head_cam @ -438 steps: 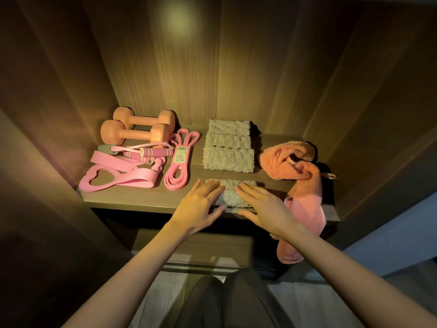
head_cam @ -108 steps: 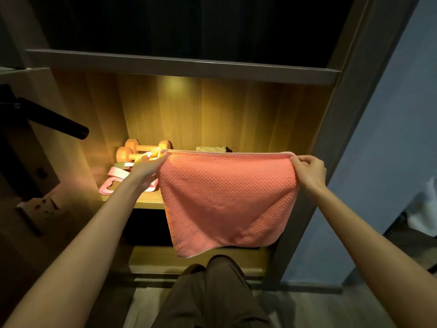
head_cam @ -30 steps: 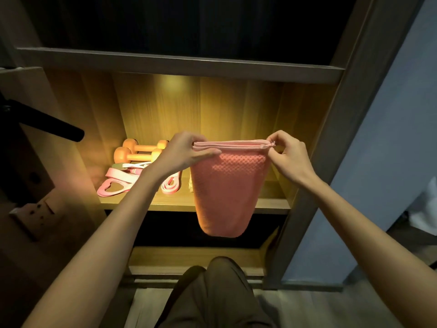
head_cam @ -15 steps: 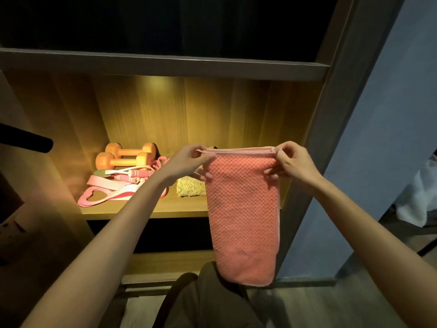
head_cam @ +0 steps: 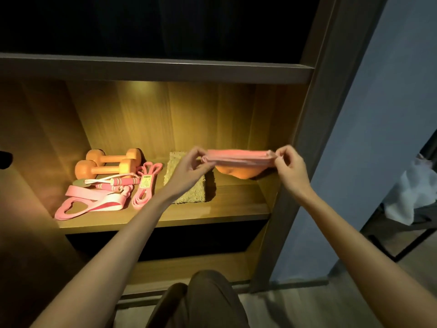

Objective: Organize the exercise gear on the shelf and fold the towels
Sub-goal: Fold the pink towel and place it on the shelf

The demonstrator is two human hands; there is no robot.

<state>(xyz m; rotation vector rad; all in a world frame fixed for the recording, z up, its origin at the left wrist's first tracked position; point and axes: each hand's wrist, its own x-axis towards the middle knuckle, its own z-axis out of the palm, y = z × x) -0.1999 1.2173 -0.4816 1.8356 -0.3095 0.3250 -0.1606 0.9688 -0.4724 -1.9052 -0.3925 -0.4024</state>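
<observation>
We hold the folded pink waffle-weave towel [head_cam: 238,157] level above the wooden shelf's [head_cam: 233,205] bare right side, our left hand [head_cam: 189,168] and right hand [head_cam: 288,166] each pinching one end. Orange dumbbells [head_cam: 106,170], pink rubber bands [head_cam: 89,205] and folded olive terry towels [head_cam: 191,192] already lie tidy; we judge that only setting this towel down remains.

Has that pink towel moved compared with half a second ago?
Yes, upward: its tail hung below the shelf board; now the pink towel is all above it, pinched between left hand and right hand.
</observation>
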